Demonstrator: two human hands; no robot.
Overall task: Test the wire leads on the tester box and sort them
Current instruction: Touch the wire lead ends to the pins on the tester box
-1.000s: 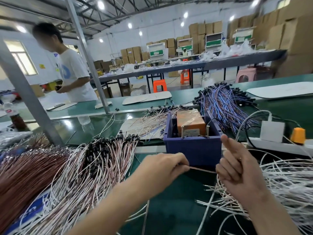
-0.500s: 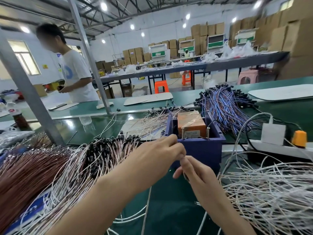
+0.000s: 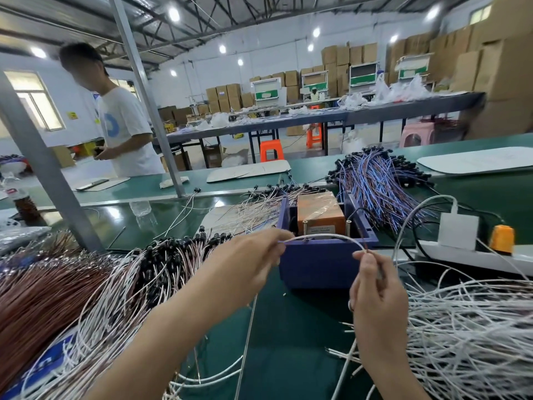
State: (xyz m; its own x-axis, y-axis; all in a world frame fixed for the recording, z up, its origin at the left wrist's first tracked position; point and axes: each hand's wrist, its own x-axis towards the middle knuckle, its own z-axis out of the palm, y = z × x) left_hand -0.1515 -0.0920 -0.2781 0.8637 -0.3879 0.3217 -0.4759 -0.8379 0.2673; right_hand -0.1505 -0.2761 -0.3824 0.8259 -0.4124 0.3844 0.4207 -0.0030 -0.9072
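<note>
You're in a factory hall: brown cardboard cartons stacked upper right, a steel-truss roof overhead, long green tabletops in rows, heaps of white wire leads at lower right.

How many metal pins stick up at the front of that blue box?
2, both just in front of the orange block: the left pin and the right pin. The white wire arching across there could hide another.

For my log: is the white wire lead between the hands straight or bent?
Bent: the white wire lead arches upward between the left hand and right hand, both pinching it.
</note>
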